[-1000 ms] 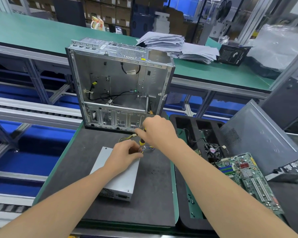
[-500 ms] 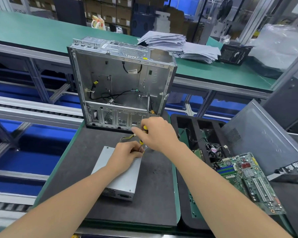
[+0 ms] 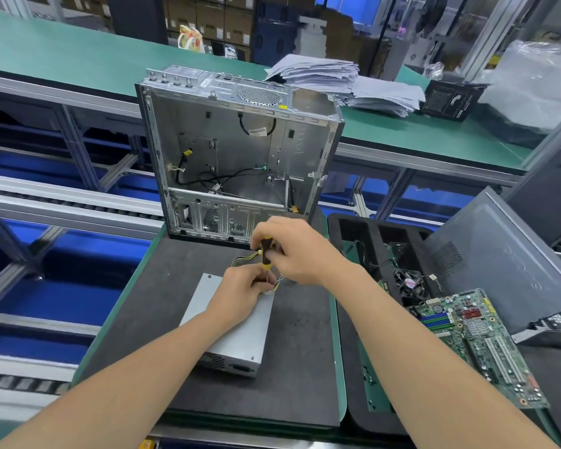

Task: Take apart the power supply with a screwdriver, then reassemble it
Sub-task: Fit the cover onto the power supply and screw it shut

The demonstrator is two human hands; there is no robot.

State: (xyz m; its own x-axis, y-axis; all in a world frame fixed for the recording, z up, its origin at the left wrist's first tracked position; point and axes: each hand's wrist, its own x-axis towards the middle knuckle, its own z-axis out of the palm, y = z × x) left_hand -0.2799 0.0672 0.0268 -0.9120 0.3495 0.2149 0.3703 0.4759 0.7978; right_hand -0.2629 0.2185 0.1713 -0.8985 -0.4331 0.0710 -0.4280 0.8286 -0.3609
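Observation:
A grey metal power supply (image 3: 240, 332) lies flat on the dark mat (image 3: 162, 312), its cable bundle (image 3: 243, 259) trailing off the far end. My right hand (image 3: 292, 251) grips the yellow-and-black handle of a screwdriver (image 3: 266, 254), which stands upright over the supply's far right corner. My left hand (image 3: 243, 293) rests on that far end with its fingers curled round the screwdriver's shaft near the tip. The tip and the screw are hidden by my fingers.
An open, emptied computer case (image 3: 237, 157) stands upright just behind the supply. To the right, a black foam tray (image 3: 347, 228) holds a fan (image 3: 410, 283), and a green motherboard (image 3: 480, 345) lies beside a grey side panel (image 3: 499, 260). Paper stacks (image 3: 344, 82) sit on the green bench behind.
My right hand has shifted a little on the screwdriver handle, showing more of it. The left hand and the power supply stay where they were.

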